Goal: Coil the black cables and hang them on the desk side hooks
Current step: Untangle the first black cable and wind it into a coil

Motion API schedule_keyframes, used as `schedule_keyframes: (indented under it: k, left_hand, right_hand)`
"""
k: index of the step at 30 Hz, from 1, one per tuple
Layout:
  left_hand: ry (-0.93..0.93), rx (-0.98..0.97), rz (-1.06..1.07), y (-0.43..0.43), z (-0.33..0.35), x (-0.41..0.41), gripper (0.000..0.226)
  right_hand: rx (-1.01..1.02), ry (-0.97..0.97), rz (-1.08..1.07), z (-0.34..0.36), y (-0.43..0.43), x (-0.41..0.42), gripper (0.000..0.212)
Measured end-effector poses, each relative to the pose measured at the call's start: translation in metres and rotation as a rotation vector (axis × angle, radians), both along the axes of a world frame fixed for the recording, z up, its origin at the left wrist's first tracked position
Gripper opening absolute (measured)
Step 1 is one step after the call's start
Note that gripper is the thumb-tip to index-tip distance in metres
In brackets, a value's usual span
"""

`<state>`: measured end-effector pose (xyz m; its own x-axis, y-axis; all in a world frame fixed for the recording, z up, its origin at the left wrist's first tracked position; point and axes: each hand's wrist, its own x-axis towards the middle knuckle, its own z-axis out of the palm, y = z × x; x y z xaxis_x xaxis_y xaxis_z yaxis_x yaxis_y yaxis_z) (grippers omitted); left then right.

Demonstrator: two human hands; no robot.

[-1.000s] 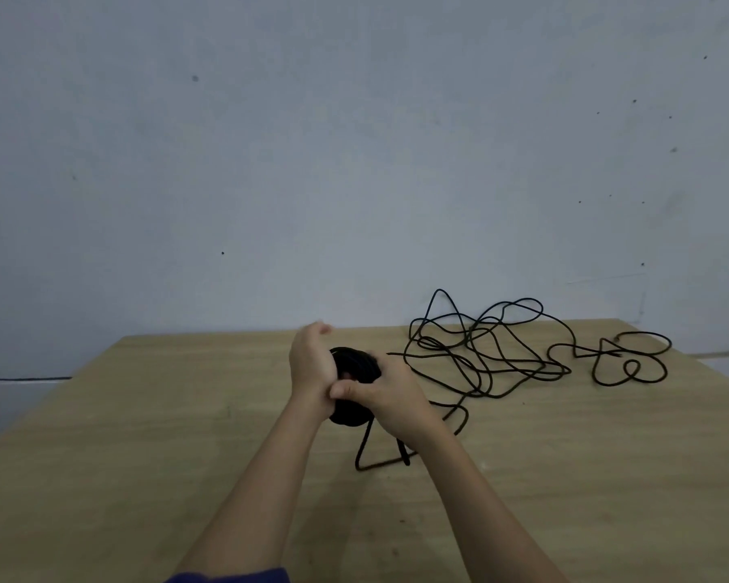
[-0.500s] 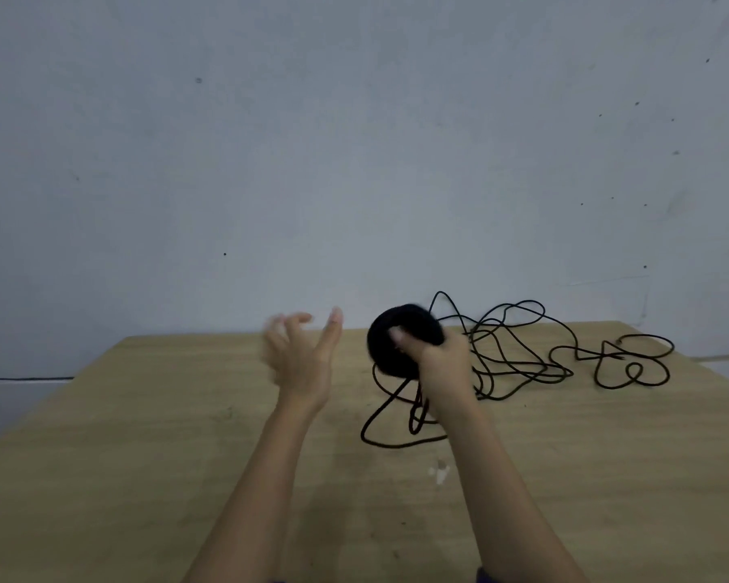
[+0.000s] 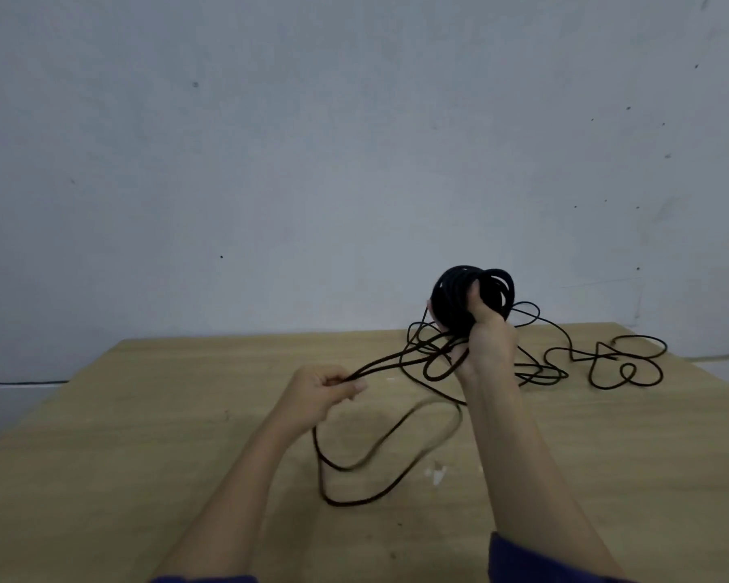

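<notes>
A thick coil of black cable (image 3: 455,302) is raised above the far side of the wooden desk (image 3: 144,477), and my right hand (image 3: 487,334) grips it from below. My left hand (image 3: 325,391) pinches a loose strand of the same cable (image 3: 396,361) and holds it out to the left of the coil. A slack loop of cable (image 3: 379,452) hangs from my left hand and lies on the desk between my forearms. More uncoiled cable (image 3: 619,363) sprawls in loops at the far right of the desk. No hooks are in view.
A plain grey wall (image 3: 312,162) rises right behind the desk's far edge. A small white scuff (image 3: 437,474) marks the desk surface near my right forearm. The desk's left edge (image 3: 47,410) runs diagonally toward me.
My right hand has lifted the coil up and to the right. My left hand, which was open half a second ago, now pinches a strand and has pulled a slack loop toward me.
</notes>
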<state>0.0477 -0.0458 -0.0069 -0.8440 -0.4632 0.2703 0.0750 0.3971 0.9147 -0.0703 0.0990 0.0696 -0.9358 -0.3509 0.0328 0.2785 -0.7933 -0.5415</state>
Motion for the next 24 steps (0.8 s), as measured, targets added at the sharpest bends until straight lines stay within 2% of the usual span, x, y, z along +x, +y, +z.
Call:
schedule_keyframes:
  k: [3, 7, 11, 14, 15, 16, 17, 19, 20, 21, 23, 24]
  left_hand:
    - [-0.039, -0.384, 0.075, -0.029, 0.013, 0.015, 0.023]
    - [-0.325, -0.808, 0.187, -0.064, 0.015, 0.04, 0.026]
    - [-0.477, -0.915, 0.251, -0.082, -0.003, 0.049, 0.031]
    - [-0.736, -0.998, 0.307, -0.077, -0.013, 0.044, 0.023]
    - [-0.781, -1.024, 0.314, -0.069, -0.014, 0.042, 0.027]
    - [-0.735, -0.993, 0.328, -0.058, -0.014, 0.038, 0.033]
    - [-0.596, -0.885, 0.345, -0.043, -0.01, 0.035, 0.035]
    - [-0.274, -0.424, 0.236, -0.009, 0.002, 0.029, 0.028]
    - [-0.269, -0.164, 0.074, 0.012, 0.007, 0.026, 0.031]
    - [-0.372, 0.036, -0.097, 0.033, 0.01, 0.023, 0.046]
    - [-0.613, 0.27, -0.292, 0.065, -0.003, 0.011, 0.075]
    - [-0.623, 0.344, -0.304, 0.074, -0.016, 0.002, 0.082]
  right_hand:
    - [0.036, -0.083, -0.058, -0.011, 0.006, -0.005, 0.01]
    - [0.141, -0.151, -0.076, -0.035, 0.009, -0.012, 0.011]
    - [0.218, -0.267, -0.075, -0.06, -0.003, -0.003, 0.026]
    - [0.293, -0.389, -0.116, -0.075, -0.015, 0.009, 0.027]
    - [0.336, -0.433, -0.136, -0.081, -0.017, 0.013, 0.032]
    - [0.376, -0.481, -0.154, -0.085, -0.018, 0.016, 0.042]
    - [0.409, -0.522, -0.17, -0.088, -0.019, 0.019, 0.052]
    - [0.425, -0.577, -0.183, -0.09, -0.019, 0.022, 0.062]
    - [0.414, -0.598, -0.181, -0.091, -0.02, 0.023, 0.063]
    - [0.413, -0.612, -0.179, -0.091, -0.02, 0.024, 0.063]
    - [0.438, -0.606, -0.171, -0.089, -0.02, 0.027, 0.061]
    - [0.443, -0.583, -0.163, -0.086, -0.019, 0.029, 0.059]
